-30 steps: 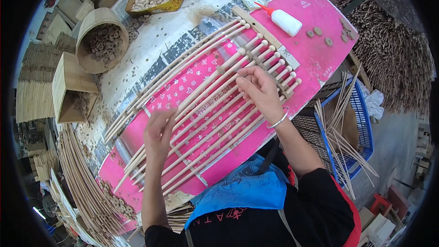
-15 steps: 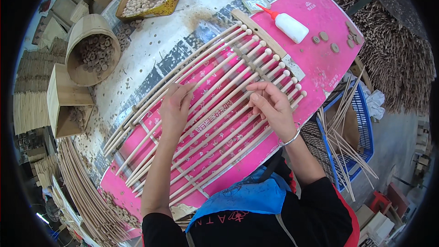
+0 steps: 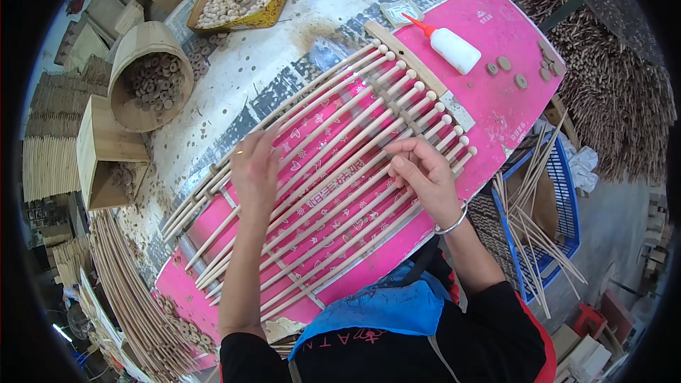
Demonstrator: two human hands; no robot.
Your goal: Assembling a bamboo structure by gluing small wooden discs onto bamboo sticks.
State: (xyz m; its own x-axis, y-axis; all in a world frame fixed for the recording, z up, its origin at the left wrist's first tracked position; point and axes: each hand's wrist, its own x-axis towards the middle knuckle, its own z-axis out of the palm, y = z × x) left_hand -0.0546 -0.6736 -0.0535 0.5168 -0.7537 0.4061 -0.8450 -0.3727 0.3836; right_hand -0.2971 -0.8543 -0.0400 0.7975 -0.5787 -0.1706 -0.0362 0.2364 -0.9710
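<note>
Over a row of pale wooden sticks (image 3: 355,143), each tipped with a small round bead (image 3: 419,86), my left hand (image 3: 257,170) reaches toward the far side. Its fingers bend down among the far sticks, and their tips are hidden. My right hand (image 3: 429,181) hovers above the near sticks, below the beaded ends. Its fingers are curled in, thumb close to the forefinger; whatever they hold is hidden. The sticks lie side by side, their beaded ends near a wooden bar (image 3: 408,57). Small rings (image 3: 213,169) sit on the far sticks near their plain ends.
A white glue bottle (image 3: 455,50) with a red nozzle and loose wooden discs (image 3: 521,81) lie on the pink sheet (image 3: 489,21). A tipped wooden bucket (image 3: 145,39) holds more discs, a yellow tray (image 3: 284,0) beads. Sticks lean in a blue basket (image 3: 567,227) at right.
My left hand has moved slightly left and away from me, its fingers shifting to the farther sticks. My right hand stays nearly in place. The view has shifted a little.
</note>
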